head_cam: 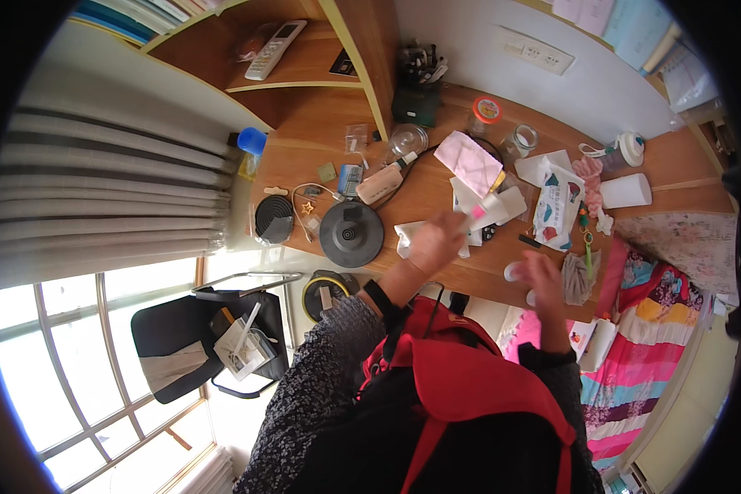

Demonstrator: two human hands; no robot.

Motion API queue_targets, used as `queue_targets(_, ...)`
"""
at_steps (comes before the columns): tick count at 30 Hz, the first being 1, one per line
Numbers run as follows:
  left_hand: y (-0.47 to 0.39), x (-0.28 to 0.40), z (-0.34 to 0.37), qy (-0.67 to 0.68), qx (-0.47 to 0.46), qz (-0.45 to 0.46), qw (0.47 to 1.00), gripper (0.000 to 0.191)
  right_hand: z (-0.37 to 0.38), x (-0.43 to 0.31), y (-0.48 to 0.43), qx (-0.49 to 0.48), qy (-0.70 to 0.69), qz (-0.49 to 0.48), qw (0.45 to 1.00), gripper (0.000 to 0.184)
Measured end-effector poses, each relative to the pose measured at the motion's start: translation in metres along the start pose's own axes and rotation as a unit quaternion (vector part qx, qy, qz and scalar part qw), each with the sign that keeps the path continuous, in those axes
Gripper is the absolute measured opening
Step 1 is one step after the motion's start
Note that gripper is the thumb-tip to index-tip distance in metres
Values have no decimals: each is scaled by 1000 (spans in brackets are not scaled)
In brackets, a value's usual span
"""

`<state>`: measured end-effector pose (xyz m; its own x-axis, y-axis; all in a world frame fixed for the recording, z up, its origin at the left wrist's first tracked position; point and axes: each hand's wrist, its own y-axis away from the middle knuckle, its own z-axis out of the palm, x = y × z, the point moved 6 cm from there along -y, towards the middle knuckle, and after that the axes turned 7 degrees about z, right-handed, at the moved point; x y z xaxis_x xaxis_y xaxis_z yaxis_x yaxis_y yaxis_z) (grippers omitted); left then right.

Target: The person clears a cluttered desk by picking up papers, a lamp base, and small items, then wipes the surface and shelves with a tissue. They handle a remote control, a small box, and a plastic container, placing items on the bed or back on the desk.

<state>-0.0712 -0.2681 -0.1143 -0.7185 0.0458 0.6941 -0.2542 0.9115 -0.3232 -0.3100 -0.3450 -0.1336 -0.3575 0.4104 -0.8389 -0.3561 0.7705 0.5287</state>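
Note:
My left hand is over the front of the wooden desk, its fingers closed on a small, blurred, pale object with a pink part. White paper or packaging lies just beyond it, under a pink cloth. My right hand is farther right near the desk's front edge. A small white object shows at its fingertips; blur hides whether the hand grips it. Above that hand lies a pack of wipes, with a grey cloth bundle to its right.
A black round stand, a coiled black disc and a pump bottle occupy the desk's left side. Glass jars stand at the back. A red bag hangs before my body; a black chair stands at left.

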Motion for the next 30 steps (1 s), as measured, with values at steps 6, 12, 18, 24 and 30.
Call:
queue_targets(6, 3, 26, -6, 139, -87, 12, 986, 26, 126, -26, -19, -172, -166, 30, 971, 30)
queue_targets(12, -12, -89, -80, -228, 58, -67, 970, 37, 117, -21, -13, -98, -213, 80, 969, 28)
queue_targets(18, -13, -173, -65, -190, -122, -152, 962, 33, 108, 2, -5, -49, -183, 110, 976, 28)
queue_targets(24, -3, -181, -53, -172, -63, -115, 976, 24, 98, 3, -4, -25, -181, 100, 978, 25)
queue_targets(30, -11, -159, -87, 64, 108, -220, 967, 23, 96, -5, 1, -37, -192, 97, 976, 25)
